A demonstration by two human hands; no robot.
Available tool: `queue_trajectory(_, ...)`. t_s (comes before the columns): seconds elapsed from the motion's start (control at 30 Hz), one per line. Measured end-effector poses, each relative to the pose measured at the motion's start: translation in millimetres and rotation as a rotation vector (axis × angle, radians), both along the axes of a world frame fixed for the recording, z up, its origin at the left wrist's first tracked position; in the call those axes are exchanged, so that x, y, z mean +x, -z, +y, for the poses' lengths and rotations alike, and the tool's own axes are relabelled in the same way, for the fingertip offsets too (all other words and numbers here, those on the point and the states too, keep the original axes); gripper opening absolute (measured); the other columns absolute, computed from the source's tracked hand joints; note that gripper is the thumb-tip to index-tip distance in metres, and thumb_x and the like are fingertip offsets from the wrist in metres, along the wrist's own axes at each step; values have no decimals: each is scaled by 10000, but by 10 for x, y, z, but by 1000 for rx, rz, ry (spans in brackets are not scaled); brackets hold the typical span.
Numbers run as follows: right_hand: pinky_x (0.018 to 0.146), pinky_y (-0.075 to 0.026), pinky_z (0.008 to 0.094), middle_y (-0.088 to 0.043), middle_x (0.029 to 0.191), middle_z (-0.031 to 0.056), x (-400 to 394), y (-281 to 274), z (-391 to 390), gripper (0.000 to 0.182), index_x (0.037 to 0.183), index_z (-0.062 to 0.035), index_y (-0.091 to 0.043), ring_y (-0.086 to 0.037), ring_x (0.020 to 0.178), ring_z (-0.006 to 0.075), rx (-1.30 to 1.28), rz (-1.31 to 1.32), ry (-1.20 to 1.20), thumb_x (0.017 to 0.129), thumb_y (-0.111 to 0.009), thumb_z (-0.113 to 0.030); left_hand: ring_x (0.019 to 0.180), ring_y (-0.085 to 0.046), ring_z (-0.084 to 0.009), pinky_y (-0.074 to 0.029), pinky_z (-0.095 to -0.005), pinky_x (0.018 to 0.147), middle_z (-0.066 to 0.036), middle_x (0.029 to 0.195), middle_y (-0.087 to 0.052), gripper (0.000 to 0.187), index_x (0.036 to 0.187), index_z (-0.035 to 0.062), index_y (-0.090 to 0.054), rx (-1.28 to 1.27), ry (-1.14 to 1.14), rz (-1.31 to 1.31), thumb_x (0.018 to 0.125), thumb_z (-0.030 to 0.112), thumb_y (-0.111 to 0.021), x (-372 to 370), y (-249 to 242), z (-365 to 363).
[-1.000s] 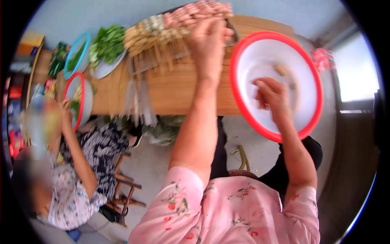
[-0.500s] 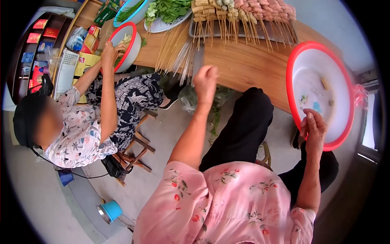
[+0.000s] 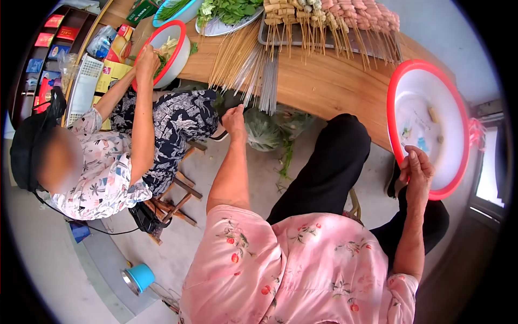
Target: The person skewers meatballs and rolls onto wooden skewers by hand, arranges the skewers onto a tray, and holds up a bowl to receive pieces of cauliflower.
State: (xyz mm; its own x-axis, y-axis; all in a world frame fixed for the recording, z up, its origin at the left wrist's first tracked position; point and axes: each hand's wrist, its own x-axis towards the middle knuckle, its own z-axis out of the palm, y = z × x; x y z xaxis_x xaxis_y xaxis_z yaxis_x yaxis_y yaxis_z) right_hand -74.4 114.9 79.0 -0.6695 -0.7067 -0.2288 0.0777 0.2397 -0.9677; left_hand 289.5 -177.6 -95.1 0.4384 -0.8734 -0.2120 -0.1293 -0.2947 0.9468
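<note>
The loose skewers lie fanned across the desk, the metal skewers reaching past its near edge. The left hand is just beside those ends, fingers gathered; I cannot tell whether it touches or grips one. To draw one cleanly, it seems best to pinch a single end and pull along its length, so the neighbours don't roll or drop.

The right hand is at the near rim of the red-rimmed basin, thumb and finger together; whether anything is between them is too small to tell. Holding it steady there, clear of the points, looks sensible. A few small pieces lie inside.

Beyond, filled skewers line a tray, and another person's hands work at a second basin.
</note>
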Motion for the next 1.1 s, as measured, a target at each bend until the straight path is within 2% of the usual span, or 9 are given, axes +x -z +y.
queue_trajectory(0.27,415,-350,176,-551,627,2,-21,28,-15,203,997,-22,-643,-455,439,55,-24,-15,4,905,-572,-189,617,-549,-135,-442,-272,641,-52,696,-650,185,828,-39,-685,-142,121,-117,727,116,-686,17,53,-64)
queue_trajectory(0.47,406,-333,181,-560,628,-3,-25,8,-15,201,974,-26,-644,-466,437,60,13,-5,10,906,-568,-198,649,-547,-130,-428,-260,604,-53,714,-636,194,803,-43,-673,-149,35,-66,713,129,-679,60,-157,48)
queue_trajectory(0.53,403,-326,182,-565,628,-1,-39,32,0,200,972,-33,-645,-467,435,61,-12,-5,15,905,-568,-205,536,-414,-78,-336,-230,484,28,630,-476,93,763,36,-612,-143,-44,120,726,94,-674,8,-454,218)
queue_trajectory(0.57,403,-328,183,-566,628,0,-28,21,1,198,968,-35,-647,-467,434,62,-13,-14,11,904,-570,-205,536,-414,-78,-336,-230,484,28,630,-476,93,763,36,-612,-148,-30,125,726,94,-674,-33,-583,306)
queue_trajectory(0.63,410,-335,185,-565,625,1,-16,14,-2,189,953,-40,-654,-470,439,62,-16,-11,-4,900,-576,-204,512,-381,-80,-322,-229,463,34,625,-440,110,717,86,-549,-63,-173,401,738,96,-657,-97,-824,476)
queue_trajectory(0.77,420,-343,185,-558,625,-2,21,-30,-24,177,947,-32,-654,-472,450,61,-37,-39,-20,897,-576,-183,566,-426,-68,-357,-220,532,31,635,-475,89,746,88,-564,-30,-194,493,760,128,-642,-310,-1160,814)
queue_trajectory(0.87,456,-376,199,-549,623,-4,62,-85,-90,179,946,-7,-649,-482,491,70,-46,17,-30,896,-562,-156,570,-429,-71,-355,-216,538,25,635,-485,78,762,73,-567,-132,-28,552,793,107,-629,-685,-1461,1067)
queue_trajectory(1.0,622,-451,249,-612,792,70,-79,-256,-196,268,1032,38,-605,-555,681,109,-115,176,-89,927,-506,-187,578,-412,-62,-345,-222,541,15,627,-474,96,747,28,-562,-333,557,364,837,46,-589,-1319,-1822,1394)
queue_trajectory(1.1,699,-484,286,-622,962,139,-345,-309,-240,402,1121,60,-547,-605,820,176,-299,26,-3,928,-497,-288,608,-435,-64,-364,-213,562,14,688,-489,92,754,7,-564,-354,901,227,833,38,-597,-1789,-1954,1526)
